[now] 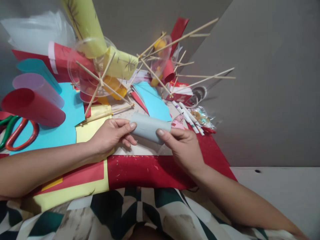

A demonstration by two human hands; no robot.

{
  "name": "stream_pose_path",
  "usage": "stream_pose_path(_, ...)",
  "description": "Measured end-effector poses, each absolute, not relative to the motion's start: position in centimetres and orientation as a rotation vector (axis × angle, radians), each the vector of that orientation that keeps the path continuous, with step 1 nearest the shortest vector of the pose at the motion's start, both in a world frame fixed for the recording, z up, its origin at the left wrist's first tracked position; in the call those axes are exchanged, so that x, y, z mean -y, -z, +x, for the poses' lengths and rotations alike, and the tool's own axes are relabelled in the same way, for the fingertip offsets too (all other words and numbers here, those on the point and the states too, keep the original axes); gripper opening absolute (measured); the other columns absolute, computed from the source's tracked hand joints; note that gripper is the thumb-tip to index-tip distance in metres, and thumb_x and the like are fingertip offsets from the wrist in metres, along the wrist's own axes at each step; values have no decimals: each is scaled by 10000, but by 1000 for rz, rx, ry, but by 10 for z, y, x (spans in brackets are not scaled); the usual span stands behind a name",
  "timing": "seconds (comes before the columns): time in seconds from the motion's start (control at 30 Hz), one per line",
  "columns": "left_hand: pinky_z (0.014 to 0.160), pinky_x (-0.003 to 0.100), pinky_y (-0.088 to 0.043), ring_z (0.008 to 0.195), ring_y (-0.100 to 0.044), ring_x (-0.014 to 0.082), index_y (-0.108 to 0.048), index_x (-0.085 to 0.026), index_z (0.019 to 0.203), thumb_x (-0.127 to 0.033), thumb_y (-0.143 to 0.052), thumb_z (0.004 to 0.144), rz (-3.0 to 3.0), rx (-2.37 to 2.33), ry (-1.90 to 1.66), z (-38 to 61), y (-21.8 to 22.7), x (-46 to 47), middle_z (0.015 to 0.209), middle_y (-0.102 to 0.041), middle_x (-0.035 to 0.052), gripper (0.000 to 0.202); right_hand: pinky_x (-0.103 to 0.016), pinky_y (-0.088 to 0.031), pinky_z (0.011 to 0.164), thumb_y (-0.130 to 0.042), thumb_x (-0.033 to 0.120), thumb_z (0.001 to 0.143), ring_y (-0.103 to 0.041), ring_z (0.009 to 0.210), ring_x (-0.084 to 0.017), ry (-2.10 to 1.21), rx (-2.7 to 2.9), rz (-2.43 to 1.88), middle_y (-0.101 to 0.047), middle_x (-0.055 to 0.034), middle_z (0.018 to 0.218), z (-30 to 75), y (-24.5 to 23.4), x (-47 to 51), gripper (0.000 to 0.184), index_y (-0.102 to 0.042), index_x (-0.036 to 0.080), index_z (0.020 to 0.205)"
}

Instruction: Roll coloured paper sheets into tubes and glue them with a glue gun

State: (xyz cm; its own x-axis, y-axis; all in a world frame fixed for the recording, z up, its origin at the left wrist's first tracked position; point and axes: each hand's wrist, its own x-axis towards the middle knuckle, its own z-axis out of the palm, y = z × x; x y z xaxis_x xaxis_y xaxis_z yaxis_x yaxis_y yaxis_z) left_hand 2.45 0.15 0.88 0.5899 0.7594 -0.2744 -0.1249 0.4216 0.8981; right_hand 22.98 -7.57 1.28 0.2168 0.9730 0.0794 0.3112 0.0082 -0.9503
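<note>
A grey-blue paper tube [150, 128] lies sideways between my two hands, above the white work surface. My left hand [113, 135] pinches its left end, thumb on top and the lower fingers curled beneath. At the other end, my right hand [186, 146] grips the tube with the thumb across its front. Just behind it lie sheets of light blue paper [155, 103]. A wheel-like frame of wooden sticks [101, 81] with a clear plastic disc stands beyond my left hand.
Red, pink and teal paper tubes [35, 106] stand at left near scissors [22, 135]. White markers [187, 116] lie at right, before a red-and-white box [178, 91]. Another stick frame [155, 55] juts toward the wall. Red cloth [150, 171] covers the front edge.
</note>
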Motion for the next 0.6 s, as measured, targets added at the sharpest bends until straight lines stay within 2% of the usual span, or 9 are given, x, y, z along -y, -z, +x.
stream_pose_path(0.13, 464, 132, -517, 466, -659, 105, -714, -101, 871, -340, -737, 869, 978, -748, -623, 25, -5, -5, 560, -715, 58, 240, -257, -226, 504, -703, 511, 834, -264, 523, -76, -950, 1286, -1439, -320, 54, 528, 233, -10, 72, 499, -495, 180, 525)
stream_pose_path(0.23, 457, 132, -511, 465, -661, 108, -703, -111, 852, -311, -696, 904, 988, -746, -632, 25, -5, -5, 551, -710, 57, 207, -261, -200, 496, -672, 570, 848, -233, 507, -70, -1049, 1226, -1389, -281, 64, 513, 236, -6, 69, 564, -435, 188, 509)
stream_pose_path(0.33, 446, 130, -506, 458, -655, 105, -694, -114, 822, -263, -660, 928, 976, -762, -630, 25, -8, -3, 548, -706, 53, 187, -269, -180, 496, -703, 560, 828, -227, 493, -67, -1103, 1178, -1410, -275, 69, 488, 237, -3, 68, 590, -398, 190, 485)
stream_pose_path(0.6, 409, 128, -497, 437, -670, 129, -676, -113, 843, -188, -608, 949, 889, -791, -588, 29, -8, -4, 539, -704, 61, 146, -266, -190, 512, -730, 528, 818, -267, 511, -64, -1079, 1157, -1459, -344, 61, 512, 236, -4, 70, 543, -452, 177, 512)
